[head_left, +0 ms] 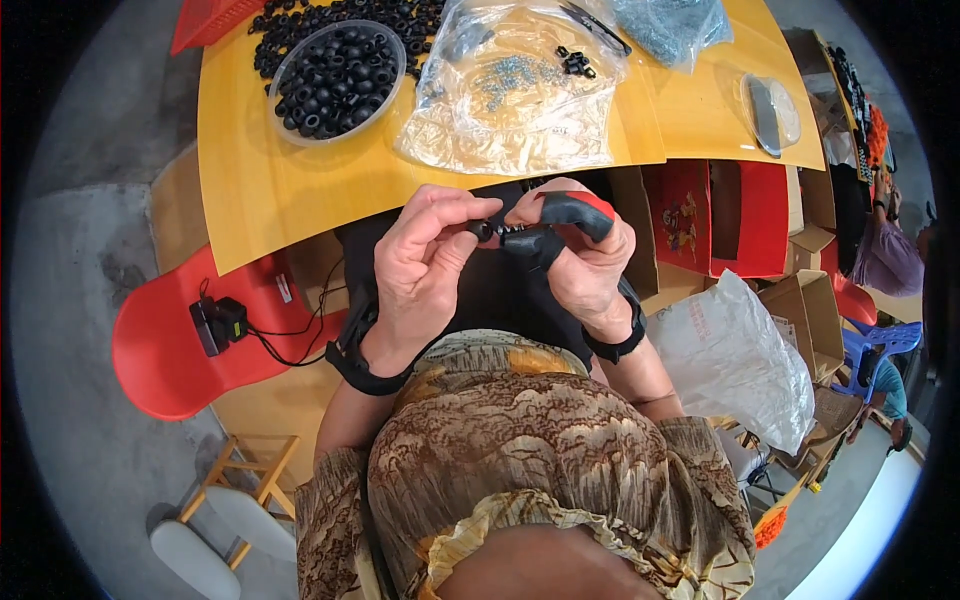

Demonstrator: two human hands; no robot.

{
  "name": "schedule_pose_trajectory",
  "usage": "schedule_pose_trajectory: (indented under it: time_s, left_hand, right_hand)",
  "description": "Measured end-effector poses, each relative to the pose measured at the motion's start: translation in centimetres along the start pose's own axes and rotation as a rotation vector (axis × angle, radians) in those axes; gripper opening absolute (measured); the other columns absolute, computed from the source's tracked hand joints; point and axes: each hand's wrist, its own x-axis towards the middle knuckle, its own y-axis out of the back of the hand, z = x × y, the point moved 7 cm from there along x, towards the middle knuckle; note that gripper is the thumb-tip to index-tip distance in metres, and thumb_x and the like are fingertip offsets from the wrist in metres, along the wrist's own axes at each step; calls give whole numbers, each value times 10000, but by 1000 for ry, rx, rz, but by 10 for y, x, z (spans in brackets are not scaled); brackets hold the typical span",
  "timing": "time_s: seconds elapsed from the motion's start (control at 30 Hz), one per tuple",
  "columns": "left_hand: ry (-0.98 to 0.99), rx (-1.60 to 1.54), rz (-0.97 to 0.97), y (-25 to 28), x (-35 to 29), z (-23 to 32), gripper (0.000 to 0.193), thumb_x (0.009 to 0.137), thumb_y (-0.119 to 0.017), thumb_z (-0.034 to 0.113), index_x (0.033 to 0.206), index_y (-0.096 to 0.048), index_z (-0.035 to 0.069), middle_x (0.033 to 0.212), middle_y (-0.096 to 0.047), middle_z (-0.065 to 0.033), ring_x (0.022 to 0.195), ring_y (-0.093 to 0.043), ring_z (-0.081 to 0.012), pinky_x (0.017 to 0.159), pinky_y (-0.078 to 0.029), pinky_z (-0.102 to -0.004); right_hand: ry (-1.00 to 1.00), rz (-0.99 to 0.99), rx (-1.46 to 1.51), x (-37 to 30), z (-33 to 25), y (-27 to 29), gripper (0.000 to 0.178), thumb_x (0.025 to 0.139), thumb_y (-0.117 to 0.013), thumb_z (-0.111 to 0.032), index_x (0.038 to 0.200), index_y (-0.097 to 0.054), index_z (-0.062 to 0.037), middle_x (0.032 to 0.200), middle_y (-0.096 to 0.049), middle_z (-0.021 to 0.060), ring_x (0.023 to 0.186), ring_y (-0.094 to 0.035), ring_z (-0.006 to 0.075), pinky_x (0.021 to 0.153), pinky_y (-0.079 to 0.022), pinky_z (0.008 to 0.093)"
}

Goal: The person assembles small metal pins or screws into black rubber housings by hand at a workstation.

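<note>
In front of my body, just off the table's near edge, my two hands meet. My left hand (415, 260) pinches a small round black plastic part (482, 230) between thumb and fingertips. Close against it, my right hand (590, 270) has a black-and-red cover (580, 210) on its index finger and a black cover (532, 246) on the thumb. Between these covered tips is a small silvery piece (510, 229), too small to name. Whether it touches the black part I cannot tell. Both wrists wear black bands.
On the yellow table (260, 190) stand a clear tub (302, 139) of black parts, loose black parts behind it, and a clear plastic bag (450, 145) bearing silvery bits and a black tool (600, 28). A red chair (160, 350) is left; boxes (745, 220) and people are right.
</note>
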Motion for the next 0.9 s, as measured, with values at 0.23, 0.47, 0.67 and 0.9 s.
schedule_pose_trajectory:
  time_s: [0.23, 0.47, 0.67, 0.9]
  left_hand:
    - [76, -261, 78, 1, -5, -11, 200, 825, -534, -84, 1020, -558, -47, 970, -535, -65, 827, -559, -99, 770, -473, -214]
    - [14, -159, 71, 6, -4, -11, 171, 803, -556, -97, 959, -586, -34, 954, -544, -60, 803, -539, -88, 729, -447, -193]
    - [50, -160, 37, 5, -4, -12, 201, 779, -560, -120, 953, -592, -25, 968, -535, -60, 829, -520, -95, 743, -429, -206]
    - [62, -133, 10, 3, -3, -16, 222, 763, -564, -140, 949, -592, -23, 951, -532, -54, 817, -519, -90, 738, -423, -198]
  right_hand:
    - [81, -70, -185, 1, -4, -4, 158, 699, -568, 110, 832, -607, 34, 828, -609, 117, 745, -597, 187, 662, -487, 272]
    - [155, -138, -310, 7, -13, -8, 169, 667, -564, 113, 797, -613, 18, 775, -621, 99, 698, -609, 182, 628, -492, 260]
    - [157, -186, -433, 10, -15, -8, 190, 634, -556, 115, 761, -617, -13, 776, -626, 70, 695, -613, 162, 622, -493, 253]
    - [-28, -246, -345, 11, 0, -4, 185, 653, -561, 102, 775, -617, -26, 779, -627, 60, 719, -603, 148, 640, -479, 242]
